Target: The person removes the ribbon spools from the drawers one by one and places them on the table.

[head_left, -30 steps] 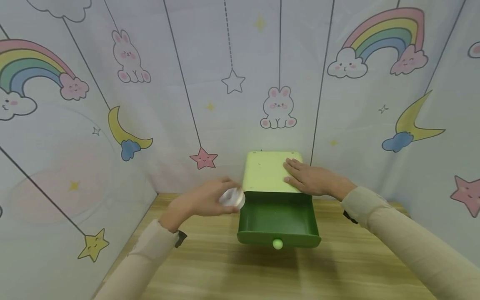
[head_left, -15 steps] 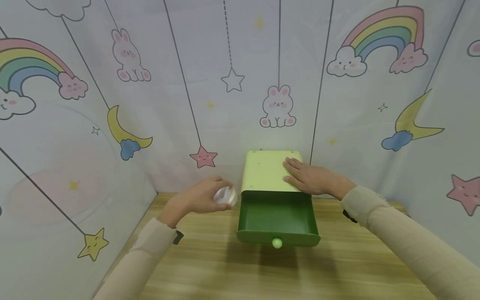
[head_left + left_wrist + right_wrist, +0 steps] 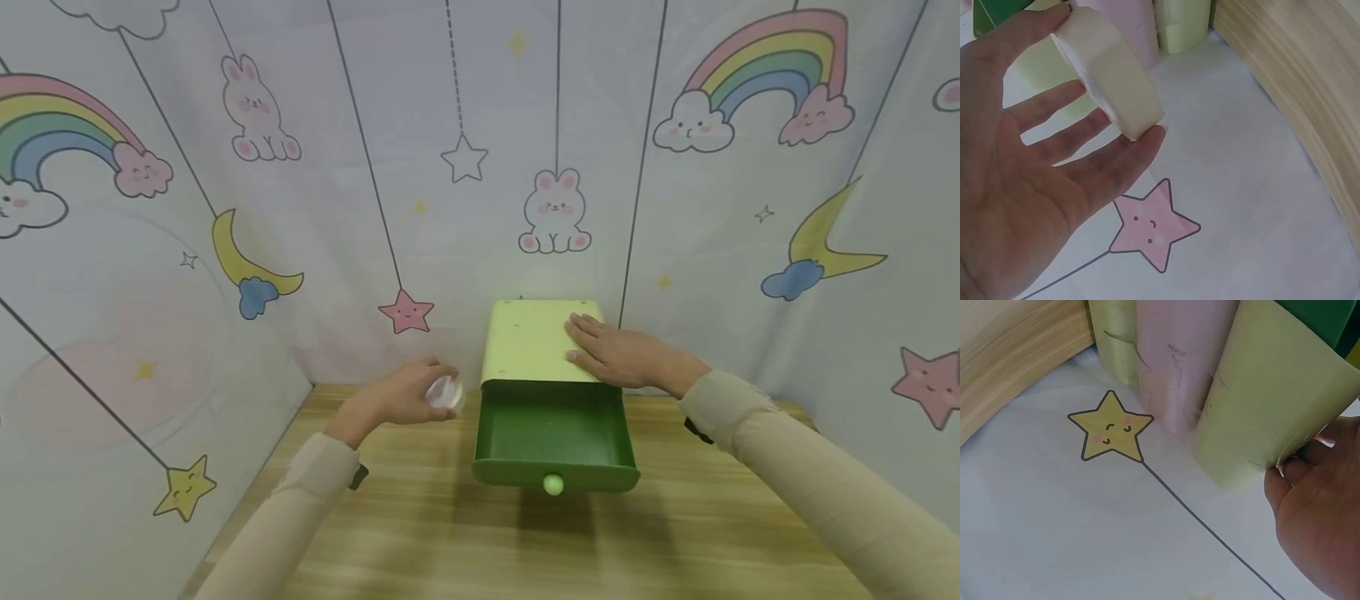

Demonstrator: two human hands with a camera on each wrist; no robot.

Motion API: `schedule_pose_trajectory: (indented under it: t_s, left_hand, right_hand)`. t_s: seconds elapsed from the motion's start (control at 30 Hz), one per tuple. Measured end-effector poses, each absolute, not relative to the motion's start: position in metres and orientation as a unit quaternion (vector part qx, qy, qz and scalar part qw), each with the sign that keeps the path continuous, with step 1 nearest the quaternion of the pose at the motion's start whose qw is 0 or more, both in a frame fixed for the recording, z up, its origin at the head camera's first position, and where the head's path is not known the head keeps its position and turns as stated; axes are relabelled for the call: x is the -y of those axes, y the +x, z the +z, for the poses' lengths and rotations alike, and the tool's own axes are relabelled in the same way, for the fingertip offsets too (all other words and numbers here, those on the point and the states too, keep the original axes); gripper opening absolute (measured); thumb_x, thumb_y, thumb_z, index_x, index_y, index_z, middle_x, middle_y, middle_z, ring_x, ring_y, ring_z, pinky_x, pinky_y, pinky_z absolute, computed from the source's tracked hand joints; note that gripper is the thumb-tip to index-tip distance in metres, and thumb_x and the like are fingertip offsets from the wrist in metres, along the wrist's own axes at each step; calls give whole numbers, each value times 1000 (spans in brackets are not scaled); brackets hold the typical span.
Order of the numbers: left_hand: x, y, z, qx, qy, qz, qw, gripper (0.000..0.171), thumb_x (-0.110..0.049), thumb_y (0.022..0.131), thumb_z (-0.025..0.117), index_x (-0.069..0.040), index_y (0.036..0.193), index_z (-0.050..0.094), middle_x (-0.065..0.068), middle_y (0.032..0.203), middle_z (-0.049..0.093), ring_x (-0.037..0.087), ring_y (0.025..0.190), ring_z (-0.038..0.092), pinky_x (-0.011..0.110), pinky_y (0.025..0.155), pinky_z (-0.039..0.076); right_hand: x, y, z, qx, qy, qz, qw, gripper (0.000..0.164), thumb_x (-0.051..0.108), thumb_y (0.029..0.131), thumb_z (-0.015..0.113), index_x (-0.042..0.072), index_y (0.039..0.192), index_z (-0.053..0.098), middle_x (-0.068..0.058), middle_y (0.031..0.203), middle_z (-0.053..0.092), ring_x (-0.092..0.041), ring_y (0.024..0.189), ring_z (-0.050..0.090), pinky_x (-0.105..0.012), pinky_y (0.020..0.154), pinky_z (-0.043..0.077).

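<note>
My left hand (image 3: 397, 396) pinches a pale roll of tape (image 3: 1113, 72) between thumb and fingertips, raised to the left of the drawer unit. The roll's broad cream outer side faces the left wrist camera. A light green drawer unit (image 3: 525, 342) stands against the back wall, its dark green top drawer (image 3: 510, 473) pulled out with nothing inside. A round pale green knob (image 3: 553, 484) sits on the drawer's front. My right hand (image 3: 630, 358) rests on the unit's top at the right edge, fingers extended. In the right wrist view, some of its fingertips are hidden.
Below the top tier, the unit has a pink tier (image 3: 1179, 369) and another light green one (image 3: 1113, 344). The wood-grain table (image 3: 420, 533) spreads out in front. White cloth walls (image 3: 360, 167) with printed rabbits, stars and rainbows enclose the back and both sides.
My left hand has drawn back to the left with the roll of tape, from the drawer's left edge to a short gap away. The right hand stays on the unit.
</note>
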State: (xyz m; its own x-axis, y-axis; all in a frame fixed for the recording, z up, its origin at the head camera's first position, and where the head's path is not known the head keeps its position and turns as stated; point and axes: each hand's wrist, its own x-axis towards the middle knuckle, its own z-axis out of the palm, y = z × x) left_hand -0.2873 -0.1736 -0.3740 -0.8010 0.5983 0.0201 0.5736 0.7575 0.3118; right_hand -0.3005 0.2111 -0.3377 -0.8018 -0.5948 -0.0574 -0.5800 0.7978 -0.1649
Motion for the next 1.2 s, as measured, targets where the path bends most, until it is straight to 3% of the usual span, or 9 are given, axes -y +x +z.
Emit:
schedule_pose_trajectory:
  t_s: [0.83,1.2]
  left_hand:
    - [171,-319,-455,-950,263,157,64,65,-27,85,87,-7,142,62,15,130,62,26,109,61,47,96,58]
    - [176,-328,-496,-952,261,134,90,65,-31,85,87,-6,140,63,14,123,63,19,96,58,39,84,57]
  right_hand:
    - [-212,-299,-337,-948,-304,-68,59,73,49,114,30,2,167,14,-21,176,10,-41,164,11,-59,132,19]
    - [-211,-300,-336,-950,-299,-68,64,74,51,113,31,4,168,13,-18,177,8,-38,165,10,-58,132,19]
